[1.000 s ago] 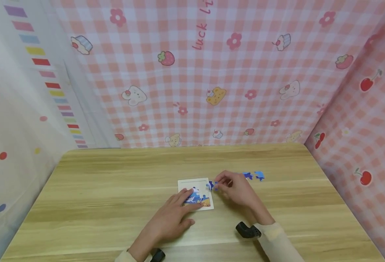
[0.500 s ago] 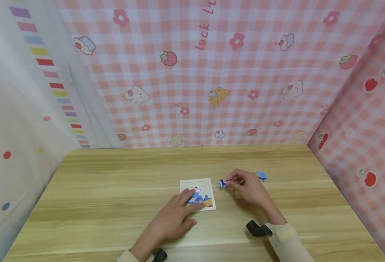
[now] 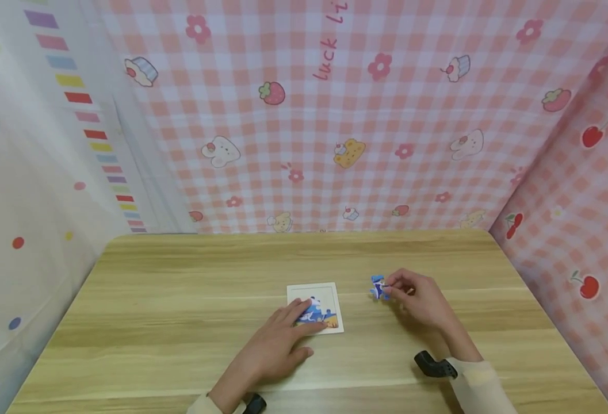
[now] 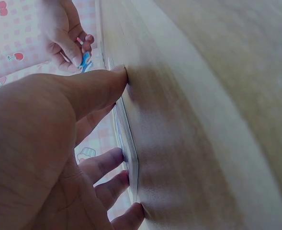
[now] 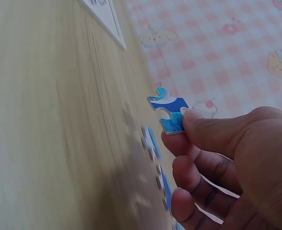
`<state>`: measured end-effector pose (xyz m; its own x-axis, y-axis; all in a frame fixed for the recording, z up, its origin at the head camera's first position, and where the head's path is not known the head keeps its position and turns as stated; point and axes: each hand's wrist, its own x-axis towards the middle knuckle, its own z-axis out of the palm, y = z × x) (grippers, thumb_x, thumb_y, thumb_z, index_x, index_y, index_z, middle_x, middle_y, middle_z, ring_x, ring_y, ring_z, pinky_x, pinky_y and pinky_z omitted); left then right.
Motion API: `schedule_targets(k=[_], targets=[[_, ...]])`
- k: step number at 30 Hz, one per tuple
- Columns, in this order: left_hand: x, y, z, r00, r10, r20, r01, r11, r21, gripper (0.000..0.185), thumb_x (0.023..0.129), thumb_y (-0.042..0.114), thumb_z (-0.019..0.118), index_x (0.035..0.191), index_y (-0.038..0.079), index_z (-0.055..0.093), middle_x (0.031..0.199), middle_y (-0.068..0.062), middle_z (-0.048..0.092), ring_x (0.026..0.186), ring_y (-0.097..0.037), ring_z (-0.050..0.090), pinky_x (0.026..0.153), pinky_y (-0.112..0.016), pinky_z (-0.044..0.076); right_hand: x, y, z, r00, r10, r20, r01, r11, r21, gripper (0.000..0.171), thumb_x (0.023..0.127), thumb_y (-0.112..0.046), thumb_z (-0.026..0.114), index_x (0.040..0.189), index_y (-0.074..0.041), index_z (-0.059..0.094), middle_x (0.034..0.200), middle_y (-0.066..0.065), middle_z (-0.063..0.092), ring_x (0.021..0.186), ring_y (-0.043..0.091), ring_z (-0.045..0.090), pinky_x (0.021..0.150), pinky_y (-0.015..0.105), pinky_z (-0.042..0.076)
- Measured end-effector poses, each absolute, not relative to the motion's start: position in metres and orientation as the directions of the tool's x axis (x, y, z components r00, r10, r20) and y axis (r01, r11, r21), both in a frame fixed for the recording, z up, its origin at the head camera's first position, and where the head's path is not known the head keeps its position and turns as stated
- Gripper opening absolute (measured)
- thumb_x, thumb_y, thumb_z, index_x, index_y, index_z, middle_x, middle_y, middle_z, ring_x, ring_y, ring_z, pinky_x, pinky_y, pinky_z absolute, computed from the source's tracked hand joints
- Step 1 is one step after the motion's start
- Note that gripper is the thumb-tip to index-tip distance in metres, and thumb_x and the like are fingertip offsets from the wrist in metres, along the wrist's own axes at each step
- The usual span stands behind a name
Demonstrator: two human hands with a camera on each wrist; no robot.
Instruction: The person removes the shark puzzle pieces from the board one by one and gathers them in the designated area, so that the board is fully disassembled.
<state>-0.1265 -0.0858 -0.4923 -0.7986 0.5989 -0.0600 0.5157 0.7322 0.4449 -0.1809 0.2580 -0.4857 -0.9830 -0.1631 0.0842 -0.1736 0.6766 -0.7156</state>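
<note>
My left hand [image 3: 278,342] rests with its fingers spread over a white-framed jigsaw board [image 3: 311,286], fingertips on the lower left part. Partly covered by those fingers, a blue, white and orange picture fills the board's lower portion; its upper part is bare. My right hand [image 3: 423,302] pinches a jigsaw piece [image 5: 169,108] between thumb and index finger, to the right of the board. Dark blue, light blue and white show on the piece. Below it in the right wrist view, loose jigsaw pieces [image 5: 152,143] lie on the table near the curled other fingers.
A wood-grain table [image 3: 190,287] bears everything. A pink checked cloth [image 3: 304,115] hangs behind its far edge, with another cloth [image 3: 568,230] on the right and a white dotted one [image 3: 29,201] on the left. Both wrists wear black devices [image 3: 435,365].
My right hand has drawn rightward from the board's right edge with the jigsaw piece, now over where loose pieces showed earlier. The left hand stays on the board; the head view has shifted slightly.
</note>
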Motion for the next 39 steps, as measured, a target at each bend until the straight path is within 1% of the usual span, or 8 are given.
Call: schedule_targets(k=[5,8,15,18,24,31,35,39], targets=[[-0.127,-0.086,-0.492,-0.798,0.599,-0.066,0.515,0.735,0.441,0.052,0.101,0.035,0.062,0.151,0.043,0.049,0.172,-0.003,0.023,0.16,-0.029,0.02,0.129,-0.053,0.025,-0.18,0.273,-0.486,-0.986,-0.142,0.089,-0.164,0.715,-0.679,0.005,0.096,-0.021,0.073,0.1,-0.017,0.071,0.084,0.0,0.072,0.075,0.014,0.064,0.059,0.022,0.05],[-0.127,-0.086,-0.491,-0.797,0.601,-0.067,0.517,0.734,0.44,0.052,0.101,0.035,0.062,0.151,0.043,0.049,0.172,-0.003,0.023,0.16,-0.029,0.02,0.129,-0.053,0.025,-0.179,0.282,-0.487,-0.988,-0.124,0.086,-0.15,0.728,-0.669,0.004,0.097,-0.02,0.072,0.1,-0.018,0.071,0.085,0.0,0.071,0.075,0.014,0.063,0.058,0.023,0.049],[-0.126,-0.085,-0.489,-0.798,0.598,-0.073,0.511,0.735,0.445,0.052,0.101,0.034,0.063,0.15,0.043,0.05,0.172,-0.002,0.024,0.159,-0.029,0.022,0.128,-0.054,0.026,-0.175,0.306,-0.49,-0.994,-0.087,0.061,-0.106,0.738,-0.667,0.009,0.099,-0.025,0.069,0.105,-0.018,0.071,0.083,0.002,0.069,0.069,0.01,0.056,0.054,0.024,0.046],[-0.126,-0.085,-0.49,-0.797,0.6,-0.074,0.512,0.734,0.446,0.052,0.101,0.035,0.063,0.15,0.044,0.049,0.172,-0.002,0.024,0.159,-0.029,0.022,0.128,-0.055,0.026,-0.174,0.315,-0.492,-0.996,-0.067,0.057,-0.088,0.738,-0.669,0.011,0.1,-0.026,0.069,0.106,-0.017,0.072,0.082,0.002,0.069,0.068,0.008,0.056,0.056,0.023,0.046],[-0.127,-0.085,-0.492,-0.798,0.599,-0.073,0.512,0.736,0.443,0.053,0.101,0.035,0.063,0.151,0.045,0.048,0.172,-0.002,0.023,0.159,-0.029,0.021,0.128,-0.054,0.025,-0.173,0.33,-0.494,-0.997,-0.046,0.068,-0.08,0.748,-0.658,0.014,0.1,-0.028,0.068,0.105,-0.016,0.073,0.08,0.001,0.067,0.068,0.007,0.053,0.058,0.023,0.044],[-0.126,-0.085,-0.493,-0.796,0.601,-0.066,0.515,0.731,0.447,0.053,0.101,0.035,0.062,0.151,0.043,0.049,0.172,-0.003,0.023,0.159,-0.029,0.021,0.129,-0.055,0.024,-0.171,0.342,-0.497,-0.999,-0.015,0.046,-0.041,0.775,-0.63,0.016,0.1,-0.028,0.067,0.105,-0.015,0.076,0.087,0.0,0.072,0.073,0.007,0.056,0.064,0.022,0.045],[-0.126,-0.086,-0.493,-0.797,0.6,-0.066,0.514,0.731,0.448,0.053,0.101,0.034,0.062,0.151,0.043,0.048,0.172,-0.002,0.023,0.16,-0.029,0.02,0.129,-0.055,0.023,-0.173,0.342,-0.498,-0.998,-0.011,0.06,-0.045,0.798,-0.601,0.016,0.099,-0.029,0.069,0.104,-0.016,0.078,0.093,0.001,0.075,0.078,0.007,0.058,0.068,0.021,0.048],[-0.126,-0.086,-0.493,-0.798,0.599,-0.066,0.512,0.732,0.45,0.053,0.101,0.035,0.062,0.152,0.043,0.047,0.172,-0.002,0.022,0.16,-0.028,0.019,0.129,-0.054,0.023,-0.174,0.339,-0.498,-0.997,-0.009,0.083,-0.056,0.815,-0.577,0.015,0.098,-0.027,0.071,0.103,-0.016,0.08,0.096,0.003,0.077,0.079,0.008,0.059,0.068,0.02,0.048]])
